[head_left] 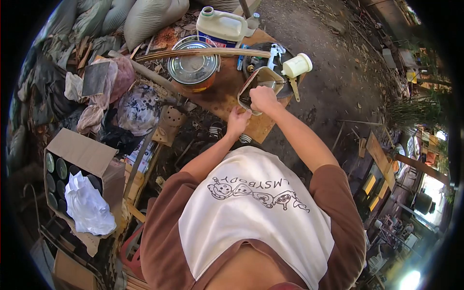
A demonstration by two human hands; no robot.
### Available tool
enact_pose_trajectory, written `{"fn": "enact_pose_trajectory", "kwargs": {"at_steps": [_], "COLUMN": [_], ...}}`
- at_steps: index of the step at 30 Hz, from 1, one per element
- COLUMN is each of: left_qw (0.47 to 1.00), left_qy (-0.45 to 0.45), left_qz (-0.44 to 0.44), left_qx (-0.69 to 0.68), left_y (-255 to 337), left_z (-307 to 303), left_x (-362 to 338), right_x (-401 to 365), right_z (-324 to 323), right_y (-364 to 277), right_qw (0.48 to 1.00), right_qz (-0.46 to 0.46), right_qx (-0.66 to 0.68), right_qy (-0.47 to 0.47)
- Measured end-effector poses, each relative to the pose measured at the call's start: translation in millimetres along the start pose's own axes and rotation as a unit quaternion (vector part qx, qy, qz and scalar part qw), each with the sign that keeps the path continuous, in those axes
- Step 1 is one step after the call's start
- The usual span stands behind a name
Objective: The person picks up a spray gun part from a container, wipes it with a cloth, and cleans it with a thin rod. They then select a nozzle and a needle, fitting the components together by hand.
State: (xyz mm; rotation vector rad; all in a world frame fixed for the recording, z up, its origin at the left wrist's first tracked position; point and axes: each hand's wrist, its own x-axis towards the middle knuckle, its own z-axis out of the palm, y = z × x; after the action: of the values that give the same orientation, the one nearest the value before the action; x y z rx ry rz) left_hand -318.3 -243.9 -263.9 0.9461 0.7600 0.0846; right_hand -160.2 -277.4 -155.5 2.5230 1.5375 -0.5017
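A squarish, open-topped container (279,86) with pale, translucent-looking walls is on the wooden board in front of me. My left hand (239,121) is closed at its near left edge, fingertips by the rim. Over the container's opening, my right hand (264,99) is a fist; what it grips, if anything, is hidden beneath the fingers. Just beyond lies a spray gun (274,54) with a white cup (297,65), resting over a dark round tray or lid (292,54). To the left is a metal paint can (192,70) with its lid on.
A white plastic jug (222,26) stands at the board's far side. A long wooden strip (208,51) crosses over the can. At lower left, a cardboard box (84,150) holds several dark round cans and crumpled white paper (87,205). Filled sacks (152,19) lie at upper left.
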Motion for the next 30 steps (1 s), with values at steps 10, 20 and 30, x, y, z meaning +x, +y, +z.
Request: {"fn": "enact_pose_trajectory", "kwargs": {"at_steps": [10,20,30], "left_qw": [1.000,0.999,1.000], "left_qy": [0.006,0.039,0.017], "left_qz": [-0.001,0.001,-0.003], "left_qx": [0.013,-0.020,-0.008], "left_y": [-3.3,3.5,-0.4], "left_z": [-2.5,4.2,2.1], "left_x": [2.7,-6.5,-3.9], "right_x": [-3.3,-32.9,-39.1], "right_z": [-7.6,-62.0,-54.1], "right_y": [-1.6,66.5,71.6], "right_qw": [1.000,0.980,0.971], "right_qz": [-0.017,0.034,0.155], "right_qx": [0.015,-0.084,0.138], "right_qy": [-0.017,0.176,0.121]}}
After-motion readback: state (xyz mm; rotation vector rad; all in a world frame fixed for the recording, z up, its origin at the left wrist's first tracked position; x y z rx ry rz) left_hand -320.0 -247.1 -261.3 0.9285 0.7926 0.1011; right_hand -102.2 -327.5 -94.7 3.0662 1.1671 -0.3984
